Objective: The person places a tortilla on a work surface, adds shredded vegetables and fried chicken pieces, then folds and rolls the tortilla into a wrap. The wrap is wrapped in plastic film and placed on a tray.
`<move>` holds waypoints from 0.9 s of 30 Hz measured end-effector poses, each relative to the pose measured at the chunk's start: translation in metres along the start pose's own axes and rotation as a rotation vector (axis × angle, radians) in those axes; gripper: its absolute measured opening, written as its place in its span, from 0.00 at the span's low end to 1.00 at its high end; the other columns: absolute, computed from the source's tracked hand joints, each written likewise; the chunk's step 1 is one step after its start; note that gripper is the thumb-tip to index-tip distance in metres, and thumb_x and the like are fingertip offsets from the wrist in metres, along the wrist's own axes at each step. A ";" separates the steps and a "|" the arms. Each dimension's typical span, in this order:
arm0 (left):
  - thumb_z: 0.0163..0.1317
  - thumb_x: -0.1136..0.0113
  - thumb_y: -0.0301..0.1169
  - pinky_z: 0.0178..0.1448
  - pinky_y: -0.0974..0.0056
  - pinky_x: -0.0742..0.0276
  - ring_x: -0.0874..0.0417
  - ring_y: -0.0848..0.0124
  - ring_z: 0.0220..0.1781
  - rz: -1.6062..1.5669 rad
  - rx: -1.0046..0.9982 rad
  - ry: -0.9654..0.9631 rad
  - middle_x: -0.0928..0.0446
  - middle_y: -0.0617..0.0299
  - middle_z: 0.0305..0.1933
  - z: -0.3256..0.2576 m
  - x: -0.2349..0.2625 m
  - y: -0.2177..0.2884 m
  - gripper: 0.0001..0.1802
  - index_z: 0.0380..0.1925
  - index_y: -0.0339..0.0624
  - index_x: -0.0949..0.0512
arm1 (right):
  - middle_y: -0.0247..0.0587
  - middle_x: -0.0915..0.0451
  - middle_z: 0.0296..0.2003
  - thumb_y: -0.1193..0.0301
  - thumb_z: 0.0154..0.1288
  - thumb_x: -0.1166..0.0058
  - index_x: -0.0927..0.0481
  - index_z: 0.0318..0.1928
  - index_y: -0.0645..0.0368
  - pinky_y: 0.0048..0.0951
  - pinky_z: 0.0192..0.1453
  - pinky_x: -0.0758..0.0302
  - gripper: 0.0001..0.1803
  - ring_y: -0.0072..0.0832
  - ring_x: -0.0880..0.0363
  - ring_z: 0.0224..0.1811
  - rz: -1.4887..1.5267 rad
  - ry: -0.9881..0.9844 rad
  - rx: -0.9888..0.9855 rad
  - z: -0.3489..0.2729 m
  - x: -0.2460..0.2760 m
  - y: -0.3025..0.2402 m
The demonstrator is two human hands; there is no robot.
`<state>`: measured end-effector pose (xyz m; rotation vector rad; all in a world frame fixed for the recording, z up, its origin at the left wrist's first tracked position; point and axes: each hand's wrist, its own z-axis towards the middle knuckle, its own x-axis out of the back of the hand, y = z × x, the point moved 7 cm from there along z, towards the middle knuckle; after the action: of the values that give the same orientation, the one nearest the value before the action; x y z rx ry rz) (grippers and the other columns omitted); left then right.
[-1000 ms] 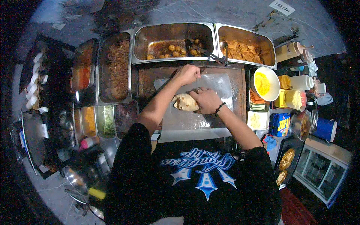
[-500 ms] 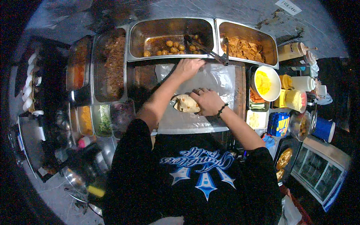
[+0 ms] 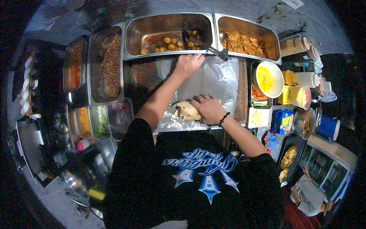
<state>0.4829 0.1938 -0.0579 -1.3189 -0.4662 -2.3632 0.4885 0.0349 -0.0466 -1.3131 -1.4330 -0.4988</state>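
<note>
A rolled flatbread wrap (image 3: 187, 110) lies on a clear plastic sheet (image 3: 217, 78) in front of me. Over the wrap's right end my right hand (image 3: 208, 109) is closed, fingers curled across its top. The wrap's left end shows a loose, open fold. My left hand (image 3: 189, 65) is at the far edge of the sheet, just in front of a steel pan. Its fingers are bent together and seem to pinch the sheet's edge, though the fingertips are partly hidden.
A wooden board (image 3: 242, 91) lies beneath the sheet. Steel pans of small round balls (image 3: 173, 42) and sauced slices (image 3: 244, 44) stand behind, with tongs (image 3: 215, 51) across. Filling tubs (image 3: 101, 120) are left; a white bowl (image 3: 275, 91) and bottles (image 3: 305, 79) stand right.
My right hand and the wrap have shifted nearer to me over the sheet. My left hand stays at the sheet's far edge. At lower right, a pale garment shows more fully.
</note>
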 end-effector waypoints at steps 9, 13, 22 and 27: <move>0.61 0.42 0.49 0.67 0.51 0.34 0.33 0.51 0.68 -0.198 0.105 -0.126 0.34 0.47 0.66 -0.023 0.051 0.015 0.39 0.66 0.36 0.38 | 0.45 0.26 0.53 0.54 0.41 0.28 0.34 0.62 0.53 0.47 0.62 0.31 0.46 0.44 0.28 0.57 -0.030 0.173 -0.049 -0.025 0.021 0.006; 0.49 0.32 0.55 0.71 0.49 0.39 0.37 0.44 0.69 -0.440 0.232 -0.407 0.40 0.40 0.69 -0.101 0.085 0.056 0.54 0.69 0.36 0.45 | 0.46 0.28 0.55 0.58 0.40 0.27 0.34 0.62 0.56 0.44 0.62 0.31 0.46 0.44 0.30 0.58 0.033 0.164 -0.184 -0.049 0.011 0.026; 0.31 0.18 0.35 0.71 0.50 0.38 0.37 0.46 0.69 -0.504 0.406 -0.342 0.40 0.42 0.67 -0.166 0.053 0.087 0.60 0.66 0.36 0.42 | 0.49 0.28 0.53 0.65 0.38 0.25 0.34 0.60 0.56 0.42 0.61 0.28 0.45 0.48 0.29 0.57 0.184 0.192 -0.214 -0.047 -0.010 0.041; 0.38 0.20 0.37 0.66 0.51 0.32 0.33 0.46 0.65 -0.713 0.594 -0.195 0.38 0.44 0.64 -0.171 0.061 0.080 0.54 0.65 0.38 0.41 | 0.51 0.31 0.57 0.63 0.48 0.26 0.36 0.64 0.61 0.37 0.68 0.37 0.45 0.44 0.34 0.64 0.636 0.499 -0.085 -0.069 -0.010 0.056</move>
<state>0.3679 0.0345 -0.0838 -1.2066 -1.7838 -2.2758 0.5647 -0.0107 -0.0516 -1.4905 -0.5455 -0.4151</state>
